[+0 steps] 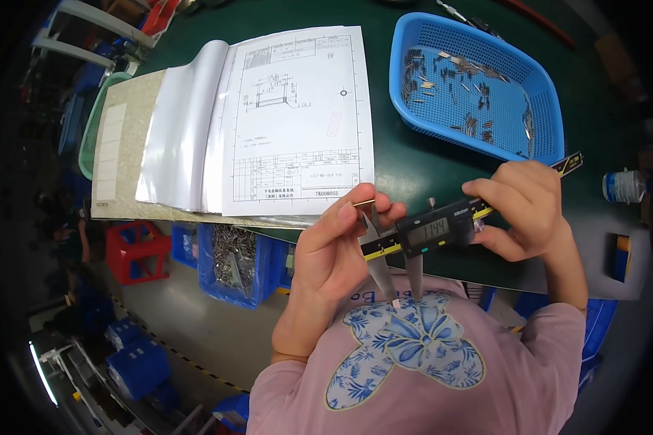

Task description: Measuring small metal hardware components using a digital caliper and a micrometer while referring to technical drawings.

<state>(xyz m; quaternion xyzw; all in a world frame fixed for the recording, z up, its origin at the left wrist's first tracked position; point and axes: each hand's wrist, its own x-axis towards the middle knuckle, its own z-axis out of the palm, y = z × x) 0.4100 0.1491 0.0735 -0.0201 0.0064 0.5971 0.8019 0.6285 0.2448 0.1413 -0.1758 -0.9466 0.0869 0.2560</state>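
My right hand [526, 206] is closed around the beam end of a digital caliper [429, 233], which has a black body, a grey display and yellow edging. The caliper lies slantwise above the table's near edge, its long lower jaws apart and pointing toward my shirt. My left hand [330, 250] pinches a small, thin metal pin [365, 203] between thumb and fingertips, beside the caliper's short upper jaws. Whether the pin touches these jaws I cannot tell. Beyond my right hand, a blue plastic basket [479, 139] holds many small metal pins [471, 127].
An open binder [127, 138] with a technical drawing [294, 119] lies on the green table [381, 156]. A clear bottle [622, 187] stands at the right. Below the near edge are a red stool [134, 254] and a blue bin [257, 279] of metal parts.
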